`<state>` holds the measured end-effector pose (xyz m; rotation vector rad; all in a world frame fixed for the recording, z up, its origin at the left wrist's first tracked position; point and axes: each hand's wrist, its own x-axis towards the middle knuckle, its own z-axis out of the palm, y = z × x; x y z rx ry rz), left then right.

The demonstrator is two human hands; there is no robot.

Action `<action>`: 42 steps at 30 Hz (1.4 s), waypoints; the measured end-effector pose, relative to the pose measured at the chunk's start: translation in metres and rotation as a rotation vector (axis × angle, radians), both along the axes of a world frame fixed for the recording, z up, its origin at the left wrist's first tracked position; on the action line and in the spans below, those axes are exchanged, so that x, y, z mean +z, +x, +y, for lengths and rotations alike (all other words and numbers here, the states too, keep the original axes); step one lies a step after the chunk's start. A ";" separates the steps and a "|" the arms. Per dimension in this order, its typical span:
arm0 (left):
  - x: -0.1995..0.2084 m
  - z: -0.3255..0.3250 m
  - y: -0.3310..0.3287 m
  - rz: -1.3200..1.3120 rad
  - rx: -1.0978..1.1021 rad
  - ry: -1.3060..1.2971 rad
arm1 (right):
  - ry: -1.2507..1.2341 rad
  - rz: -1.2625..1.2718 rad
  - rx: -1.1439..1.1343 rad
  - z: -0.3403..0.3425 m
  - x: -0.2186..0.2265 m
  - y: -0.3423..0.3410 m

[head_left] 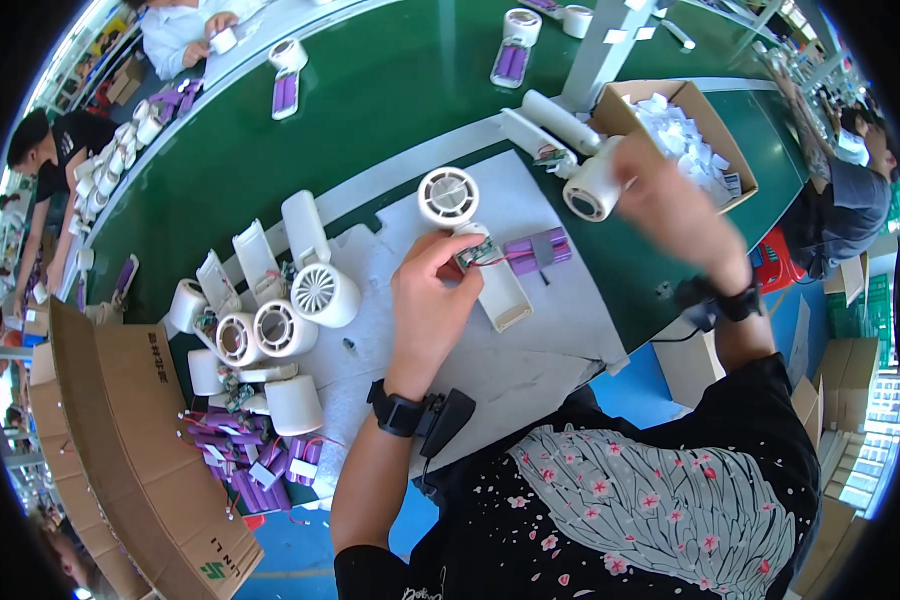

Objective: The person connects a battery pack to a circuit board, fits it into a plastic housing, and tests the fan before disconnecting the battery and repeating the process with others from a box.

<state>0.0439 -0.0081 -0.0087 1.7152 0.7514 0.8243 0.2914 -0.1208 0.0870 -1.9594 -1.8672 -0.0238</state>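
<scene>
A white fan unit with a round grilled head lies on the grey mat in front of me. Its hollow handle shell is uncovered and points toward me. My left hand pinches a small green circuit board at the top of that handle. Thin wires run from the board to a purple battery pack with a dark strip across it. My right hand is smeared by motion, beside another white fan head; whether it grips that head is unclear.
Several white fan units crowd the left, above a pile of purple battery packs. A tall cardboard box stands beside them. At the right, an open carton holds small white pieces. A post rises behind. Other people sit along the green conveyor.
</scene>
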 end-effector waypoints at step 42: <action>0.014 0.014 -0.002 0.213 0.001 0.287 | -0.726 1.397 0.444 0.036 -0.048 -0.029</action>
